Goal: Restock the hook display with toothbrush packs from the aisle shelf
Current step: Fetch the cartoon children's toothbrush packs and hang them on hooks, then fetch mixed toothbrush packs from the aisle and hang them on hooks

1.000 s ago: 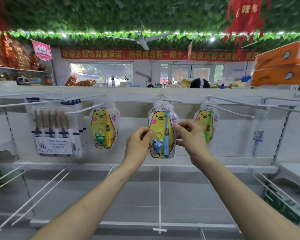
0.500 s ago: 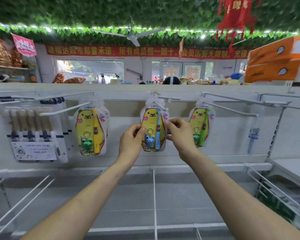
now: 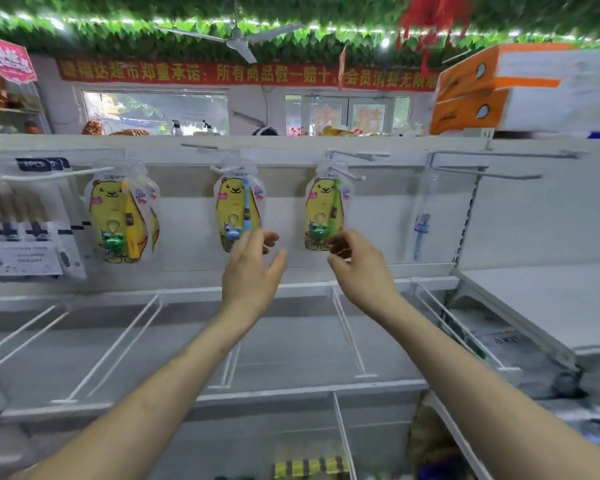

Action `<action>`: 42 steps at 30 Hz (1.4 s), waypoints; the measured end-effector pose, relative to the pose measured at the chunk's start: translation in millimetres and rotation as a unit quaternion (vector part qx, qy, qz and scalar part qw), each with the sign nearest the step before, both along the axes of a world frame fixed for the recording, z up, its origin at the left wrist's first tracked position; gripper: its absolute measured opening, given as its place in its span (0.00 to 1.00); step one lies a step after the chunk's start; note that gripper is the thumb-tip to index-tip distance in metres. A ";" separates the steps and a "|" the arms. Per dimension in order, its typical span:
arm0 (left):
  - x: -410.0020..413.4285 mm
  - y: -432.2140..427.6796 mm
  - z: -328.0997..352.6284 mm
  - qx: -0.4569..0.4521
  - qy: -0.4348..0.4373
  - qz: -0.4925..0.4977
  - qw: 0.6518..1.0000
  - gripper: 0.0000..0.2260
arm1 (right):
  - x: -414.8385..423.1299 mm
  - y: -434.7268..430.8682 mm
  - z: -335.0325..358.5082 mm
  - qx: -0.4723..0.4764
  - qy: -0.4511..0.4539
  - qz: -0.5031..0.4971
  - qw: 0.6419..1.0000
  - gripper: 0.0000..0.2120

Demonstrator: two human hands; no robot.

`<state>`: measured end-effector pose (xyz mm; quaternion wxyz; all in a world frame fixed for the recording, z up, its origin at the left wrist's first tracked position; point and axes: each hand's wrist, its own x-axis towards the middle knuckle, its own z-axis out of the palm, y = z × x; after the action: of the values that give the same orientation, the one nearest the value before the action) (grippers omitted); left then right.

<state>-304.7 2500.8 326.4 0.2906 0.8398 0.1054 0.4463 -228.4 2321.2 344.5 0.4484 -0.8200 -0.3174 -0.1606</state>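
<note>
Toothbrush packs: three groups of yellow bear-printed packs hang from white hooks along the top of the back panel.
Left pack [image 3: 120, 216]: holds a yellow brush and a green frog toy; another pack shows behind it on the same hook.
Middle pack [image 3: 238, 211]: holds a blue brush and a blue toy; hangs straight from its hook [image 3: 227, 168], its lower edge hidden behind the left hand.
Right pack [image 3: 324, 213]: holds a green brush and a green toy; hangs on its hook just above the right hand.
Left hand [image 3: 252, 271]: raised in front of the middle pack's lower part, fingers spread and loosely curled, grip wide apart with nothing in it; whether the fingertips touch the pack is hard to say through the blur.
Right hand [image 3: 359, 268]: held up just below and beside the right pack, thumb and fingers parted in a loose curl, grip empty.
Far-left pack [image 3: 21, 220]: a larger multi-brush card marked 6PCS, on its own hook.
Clear pack [image 3: 423, 220]: a single slim item in see-through wrap, hanging to the right of the bear packs.
Spare hooks [image 3: 489, 174]: two long bare ones on the right.
Shelf [image 3: 284, 344]: white, split by wire dividers, below the hooks.
Orange boxes [image 3: 471, 88]: stacked on top of the unit, upper right.
</note>
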 end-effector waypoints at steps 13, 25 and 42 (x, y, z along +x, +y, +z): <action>43.1 -346.8 -19.9 0.205 0.108 -0.181 0.956 0.25 | -24.3 -347.3 -39.3 -0.225 -0.107 -0.233 0.940 0.21; 122.8 -722.6 -72.0 0.348 0.075 -0.413 0.838 0.26 | -40.0 -693.7 -102.6 -0.330 0.010 -0.501 0.800 0.20; 281.7 -1140.2 -149.2 0.377 0.105 -0.607 0.692 0.30 | 46.0 -1057.3 -160.6 -0.309 0.248 -0.672 0.626 0.24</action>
<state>-23.0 1360.6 177.2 0.1447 0.8013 -0.5744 0.0841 -182.4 1263.9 184.0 -0.0016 -0.9048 0.4139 -0.1002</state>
